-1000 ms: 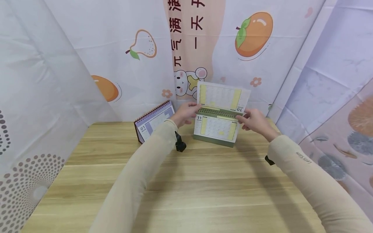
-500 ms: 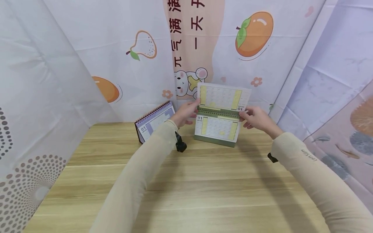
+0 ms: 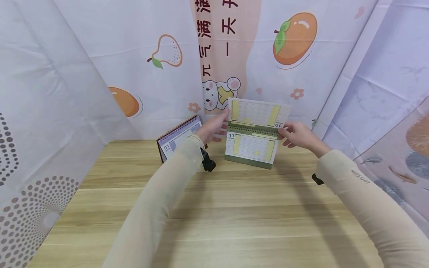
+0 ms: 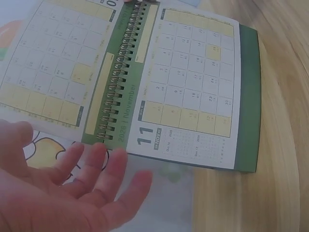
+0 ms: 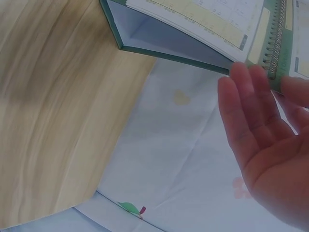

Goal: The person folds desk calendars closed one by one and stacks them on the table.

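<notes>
A green desk calendar (image 3: 252, 147) stands at the back of the table, its November page facing front. The October page (image 3: 258, 113) is flipped up above the spiral binding (image 4: 118, 72), upside down. At the binding's right end my right hand (image 3: 298, 136) pinches the calendar's edge between thumb and index finger; its other fingers (image 5: 248, 106) are extended. My left hand (image 3: 213, 128) is at the left edge, fingers spread and nearly straight, the fingertips right at the binding's end. Behind my left forearm stands a purple desk calendar (image 3: 179, 134) showing 01, partly hidden.
The wooden table (image 3: 214, 223) stretches toward me in front of both calendars. A white printed cloth (image 3: 134, 48) hangs close behind them, and more cloth (image 3: 378, 85) hangs along the right side. A small black device (image 3: 208, 163) is strapped to my left wrist.
My left thumb and fingers have loosened from the page edge and spread. My right hand has shifted slightly up and right along the calendar's edge. The flipped page leans back a little lower.
</notes>
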